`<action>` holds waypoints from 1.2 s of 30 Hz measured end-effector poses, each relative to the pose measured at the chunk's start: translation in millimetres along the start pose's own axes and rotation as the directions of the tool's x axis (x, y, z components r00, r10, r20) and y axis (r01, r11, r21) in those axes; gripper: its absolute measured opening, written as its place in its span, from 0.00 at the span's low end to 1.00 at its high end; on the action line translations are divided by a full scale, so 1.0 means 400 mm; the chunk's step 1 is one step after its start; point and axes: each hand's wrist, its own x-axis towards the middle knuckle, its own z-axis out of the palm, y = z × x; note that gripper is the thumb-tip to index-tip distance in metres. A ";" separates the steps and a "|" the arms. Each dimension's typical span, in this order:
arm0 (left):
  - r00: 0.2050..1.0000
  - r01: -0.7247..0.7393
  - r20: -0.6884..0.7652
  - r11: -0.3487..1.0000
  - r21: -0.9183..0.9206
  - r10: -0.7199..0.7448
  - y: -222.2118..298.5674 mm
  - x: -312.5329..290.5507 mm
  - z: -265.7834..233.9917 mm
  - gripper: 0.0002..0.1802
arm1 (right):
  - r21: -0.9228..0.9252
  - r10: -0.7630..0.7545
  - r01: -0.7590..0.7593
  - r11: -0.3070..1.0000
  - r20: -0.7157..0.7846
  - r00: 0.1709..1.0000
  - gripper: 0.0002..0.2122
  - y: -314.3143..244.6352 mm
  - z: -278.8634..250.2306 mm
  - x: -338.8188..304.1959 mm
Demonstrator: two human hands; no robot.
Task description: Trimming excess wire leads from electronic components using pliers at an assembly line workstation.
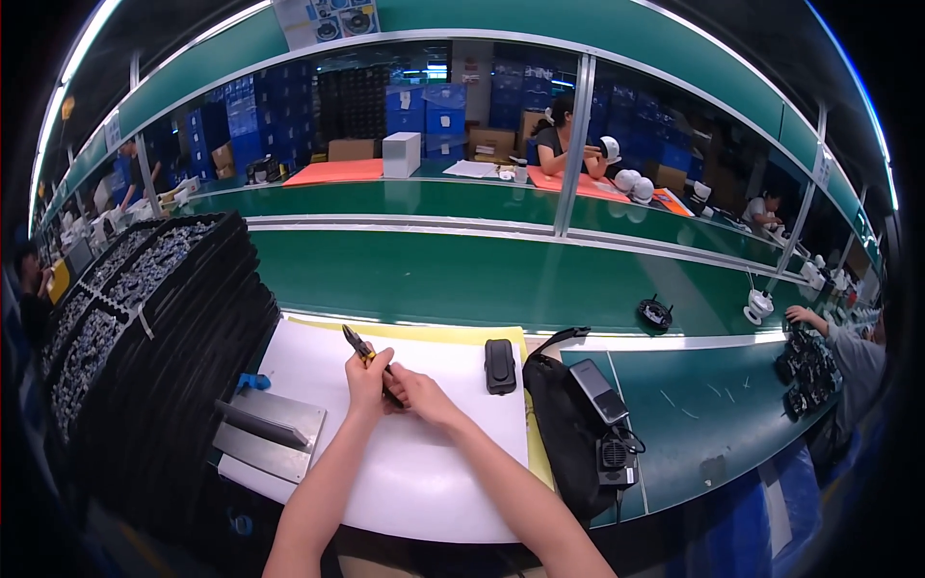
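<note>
A pair of pliers (354,339) with dark jaws and yellow-and-black handles points up and to the left over a white sheet (424,491). My left hand (365,383) is wrapped round its handles. My right hand (422,395) is closed at the lower end of the handles, fingers curled against them; how firmly it grips is hard to see. To the right of my hands a small black case (499,366) lies on the sheet. On the left, a metal plate with an upright handle (294,416) sits at the sheet's edge, near a small blue object (253,381).
Tall stacked black trays (183,318) of small parts rise at the left. A black bag (551,395), a grey boxy device (597,390) and a black grilled device (615,453) lie right. Beyond runs a green conveyor (414,275); a co-worker's hand (802,316) is far right.
</note>
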 end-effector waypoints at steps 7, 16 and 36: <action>0.998 -0.047 0.056 0.991 0.124 0.041 -0.027 0.011 0.000 0.15 | 0.339 0.157 -0.212 0.917 0.180 0.971 0.33 -0.012 -0.037 -0.002; 0.975 -0.046 0.223 0.987 0.157 0.010 -0.033 0.010 0.008 0.10 | 0.523 0.117 -0.120 0.844 0.039 0.992 0.31 0.022 -0.020 0.015; 0.847 0.398 0.373 0.917 0.024 -0.377 -0.006 0.004 -0.010 0.09 | 0.653 0.133 -0.240 0.718 0.209 0.969 0.34 0.022 -0.034 0.009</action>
